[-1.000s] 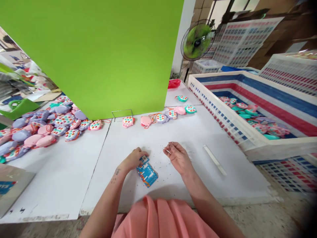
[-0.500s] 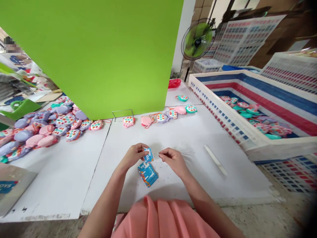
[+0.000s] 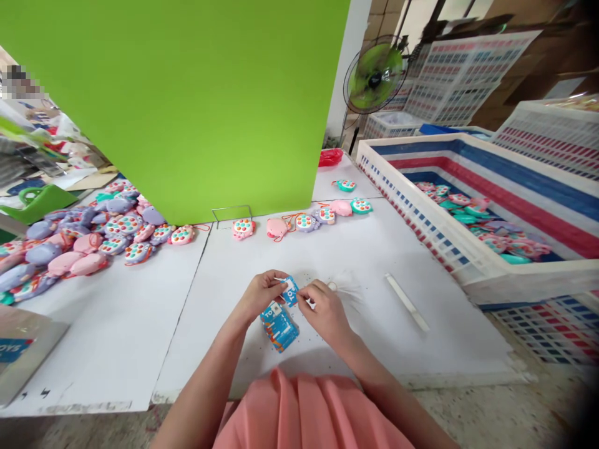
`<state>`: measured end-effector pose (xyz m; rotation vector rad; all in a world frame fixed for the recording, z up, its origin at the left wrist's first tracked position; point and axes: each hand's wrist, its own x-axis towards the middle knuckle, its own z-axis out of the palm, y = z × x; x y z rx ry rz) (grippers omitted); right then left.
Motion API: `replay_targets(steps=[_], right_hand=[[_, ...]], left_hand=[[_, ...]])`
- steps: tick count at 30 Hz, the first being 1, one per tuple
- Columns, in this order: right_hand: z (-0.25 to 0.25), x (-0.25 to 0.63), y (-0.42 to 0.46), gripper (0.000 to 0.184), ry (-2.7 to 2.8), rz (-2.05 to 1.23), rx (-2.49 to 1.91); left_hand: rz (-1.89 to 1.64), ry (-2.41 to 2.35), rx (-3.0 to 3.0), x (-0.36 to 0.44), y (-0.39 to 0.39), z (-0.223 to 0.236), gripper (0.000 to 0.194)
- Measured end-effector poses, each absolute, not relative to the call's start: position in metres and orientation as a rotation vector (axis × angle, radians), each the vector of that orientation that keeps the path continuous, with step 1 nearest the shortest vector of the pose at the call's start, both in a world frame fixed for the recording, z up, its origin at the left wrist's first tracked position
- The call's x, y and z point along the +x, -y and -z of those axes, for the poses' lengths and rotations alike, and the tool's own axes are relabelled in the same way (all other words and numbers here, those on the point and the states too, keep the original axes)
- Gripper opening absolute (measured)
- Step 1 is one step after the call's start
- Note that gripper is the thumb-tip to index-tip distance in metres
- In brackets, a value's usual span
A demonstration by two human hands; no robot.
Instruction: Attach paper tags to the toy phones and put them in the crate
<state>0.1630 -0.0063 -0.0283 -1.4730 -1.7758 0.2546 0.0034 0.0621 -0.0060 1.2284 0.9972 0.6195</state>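
1. Head view: blue card (image 3: 291,292) up off the desk (image 3: 210,284), btwn both hands, over the far end of the card stack (image 3: 281,328).
2. L hand (image 3: 267,293): closed, pinching card's L side, thumb on top; covers part of it.
3. R hand (image 3: 318,305): thumb + fingertips drawn together at card's R edge, touching; can't tell what, if anything, is btwn them (too small).
4. Card stack lies flat on desk, just below L hand, w/ blue-white print + some orange.
5. Tiny specks scattered on desk around stack.
6. Bundle of thin pale strands (image 3: 349,290) just beyond R hand; white strip (image 3: 406,302) farther R, lying at an angle.
7. Far side: toys in a loose row (image 3: 306,222), dotted faces or plain backs, plus wire frame (image 3: 231,207) by the foot of the green panel (image 3: 210,106), which blocks the view behind.
8. Far L: big toy pile (image 3: 87,264), pink/purple mostly.
9. R: white crate (image 3: 528,284) w/ striped liner, more toys inside; fan (image 3: 375,79) in bg.
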Motion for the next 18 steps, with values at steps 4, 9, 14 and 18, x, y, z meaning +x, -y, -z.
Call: replay_targets(steps=[4,9,14,18], right_hand=[[0.024,0.155,0.009,0.016,1.89,-0.112,-1.497],[0.024,0.152,0.008,0.014,1.923,-0.014,-1.567],[0.025,0.149,0.009,0.015,1.966,0.062,-1.572],[0.024,0.152,0.01,0.014,1.935,-0.003,-1.573]], left_hand=[[-0.624,-1.016,1.2,0.008,-0.06,0.004,0.038],[-0.64,-1.001,1.17,0.01,-0.059,0.003,0.036],[-0.653,-0.986,1.124,0.012,-0.059,0.006,0.037],[-0.657,-0.943,1.048,0.008,-0.06,0.009,0.041]])
